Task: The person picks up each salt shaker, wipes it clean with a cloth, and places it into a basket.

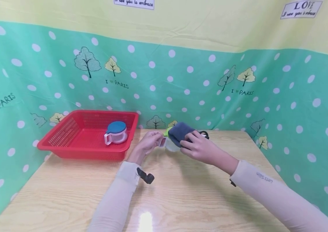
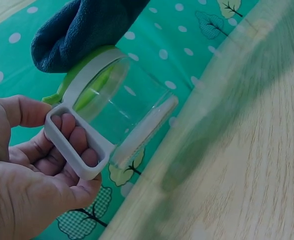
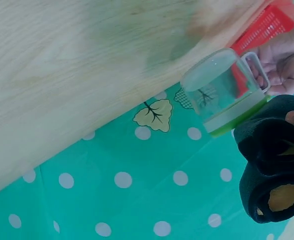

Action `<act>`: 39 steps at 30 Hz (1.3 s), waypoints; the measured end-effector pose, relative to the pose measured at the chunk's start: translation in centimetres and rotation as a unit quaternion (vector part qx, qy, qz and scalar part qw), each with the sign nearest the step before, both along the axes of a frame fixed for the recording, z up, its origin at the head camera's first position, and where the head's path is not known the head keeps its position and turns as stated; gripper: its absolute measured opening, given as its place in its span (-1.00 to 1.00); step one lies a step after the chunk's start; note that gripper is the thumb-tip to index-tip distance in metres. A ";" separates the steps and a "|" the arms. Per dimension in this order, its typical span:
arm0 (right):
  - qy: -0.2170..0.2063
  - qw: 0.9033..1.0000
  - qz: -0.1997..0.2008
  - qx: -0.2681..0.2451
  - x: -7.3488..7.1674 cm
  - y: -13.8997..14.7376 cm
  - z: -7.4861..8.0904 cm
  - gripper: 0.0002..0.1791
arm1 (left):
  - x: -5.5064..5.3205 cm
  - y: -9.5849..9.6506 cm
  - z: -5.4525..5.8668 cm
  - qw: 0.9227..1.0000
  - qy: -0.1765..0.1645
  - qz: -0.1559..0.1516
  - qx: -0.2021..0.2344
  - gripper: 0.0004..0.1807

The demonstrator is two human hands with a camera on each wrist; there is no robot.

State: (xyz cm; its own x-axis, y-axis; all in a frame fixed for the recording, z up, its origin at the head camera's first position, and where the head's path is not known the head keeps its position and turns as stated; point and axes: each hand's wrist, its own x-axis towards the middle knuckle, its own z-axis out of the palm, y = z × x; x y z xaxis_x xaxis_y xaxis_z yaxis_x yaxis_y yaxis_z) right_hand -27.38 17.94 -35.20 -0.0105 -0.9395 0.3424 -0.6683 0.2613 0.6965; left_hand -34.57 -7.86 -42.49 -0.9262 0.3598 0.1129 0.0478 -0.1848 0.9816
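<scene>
In the head view my left hand holds a clear jar above the table. Its thumb and fingers grip the pale handle, as the left wrist view shows. The jar is tilted, and a bright green lid covers its top. My right hand grips a folded dark blue cloth, which lies against the lid. In the right wrist view, the cloth bunches in loose folds and only part of the right hand shows.
A red plastic basket stands at the back left, holding another clear jar with a blue lid. Behind the right hand, a small black looped object is partly hidden. A dotted green curtain borders the wooden table.
</scene>
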 end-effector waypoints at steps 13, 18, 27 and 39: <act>-0.001 0.999 -0.032 -0.006 -1.9 -2.7 0.5 -0.88 | 0.1 0.2 0.2 1.000 0.016 -0.020 -0.008 -0.72; -0.026 0.998 -0.051 -0.016 -3.0 -3.0 0.7 -0.82 | 0.1 0.0 0.2 1.000 0.020 -0.015 -0.006 -0.76; -0.081 0.989 -0.118 -0.032 -4.1 -1.3 0.6 -0.77 | 0.2 -0.1 0.6 1.000 0.001 -0.010 -0.009 -0.76; -0.161 0.972 -0.052 -0.164 -3.3 1.2 -1.7 -0.72 | 0.1 -0.8 1.0 1.000 -0.023 0.006 0.010 -0.73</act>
State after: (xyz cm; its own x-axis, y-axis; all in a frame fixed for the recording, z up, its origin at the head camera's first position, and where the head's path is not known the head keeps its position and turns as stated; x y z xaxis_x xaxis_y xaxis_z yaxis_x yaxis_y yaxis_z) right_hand -30.68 19.14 -36.91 -0.2567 -0.7686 0.5860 -0.7957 0.5122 0.3233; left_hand -34.43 -8.61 -41.47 -0.9351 0.3460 0.0764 0.0047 -0.2034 0.9791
